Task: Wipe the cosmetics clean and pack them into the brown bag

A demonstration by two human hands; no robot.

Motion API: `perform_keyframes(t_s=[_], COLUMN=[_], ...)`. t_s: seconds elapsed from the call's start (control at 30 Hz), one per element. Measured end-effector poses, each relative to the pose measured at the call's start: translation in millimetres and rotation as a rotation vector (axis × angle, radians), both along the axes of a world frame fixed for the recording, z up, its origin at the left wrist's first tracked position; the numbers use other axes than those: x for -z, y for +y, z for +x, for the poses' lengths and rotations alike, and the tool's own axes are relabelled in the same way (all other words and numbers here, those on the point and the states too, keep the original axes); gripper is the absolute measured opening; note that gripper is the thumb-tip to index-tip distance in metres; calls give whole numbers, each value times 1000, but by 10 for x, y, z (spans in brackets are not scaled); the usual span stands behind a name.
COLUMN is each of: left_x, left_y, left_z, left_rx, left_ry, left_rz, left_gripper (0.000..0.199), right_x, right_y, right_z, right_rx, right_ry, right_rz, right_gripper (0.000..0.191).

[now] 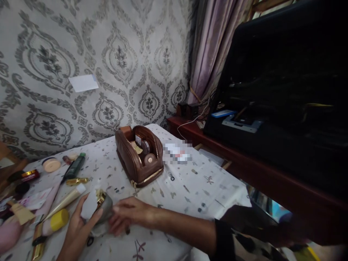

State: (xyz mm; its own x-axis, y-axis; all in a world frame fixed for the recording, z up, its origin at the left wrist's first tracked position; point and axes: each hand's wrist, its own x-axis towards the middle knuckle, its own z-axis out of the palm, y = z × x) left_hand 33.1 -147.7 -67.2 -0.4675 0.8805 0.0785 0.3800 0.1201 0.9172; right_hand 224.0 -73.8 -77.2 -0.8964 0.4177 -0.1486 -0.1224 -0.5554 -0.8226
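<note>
My left hand (78, 226) is wrapped round a grey-green bottle (104, 210) with a gold neck, low in the view; something white and crumpled shows between its fingers and the bottle. From the right, my right hand (126, 215) reaches against the bottle's side, its fingers bent and smeared by motion, so what they grip cannot be made out. Behind both hands stands a brown leather bag (141, 172), unzipped, with a round compact (150, 159) and other small items inside.
Cosmetics crowd the left, among them a yellow-capped bottle (59, 219), a cream tube (65, 199), a green bottle (76, 166) and a gold tube (77, 181). A patterned cloth (190, 195) covers the table. A dark red stand (244, 156) with a large black screen (282, 79) borders the right.
</note>
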Motion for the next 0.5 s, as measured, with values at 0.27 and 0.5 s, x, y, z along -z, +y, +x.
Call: perform_keyframes(t_s=[0.27,0.5], left_x=[-41,28], left_y=[-47,-14], left_z=[175,60], left_rx=[15,28], left_ry=[-16,65], left_rz=[-4,-75], left_gripper=[66,74], right_x=[-512,-265], right_y=[1063,1736], right_z=[2015,2570], right_rx=[974,810], right_ry=[-1190,-1510], right_rz=[1080,865], right_gripper=[35,33])
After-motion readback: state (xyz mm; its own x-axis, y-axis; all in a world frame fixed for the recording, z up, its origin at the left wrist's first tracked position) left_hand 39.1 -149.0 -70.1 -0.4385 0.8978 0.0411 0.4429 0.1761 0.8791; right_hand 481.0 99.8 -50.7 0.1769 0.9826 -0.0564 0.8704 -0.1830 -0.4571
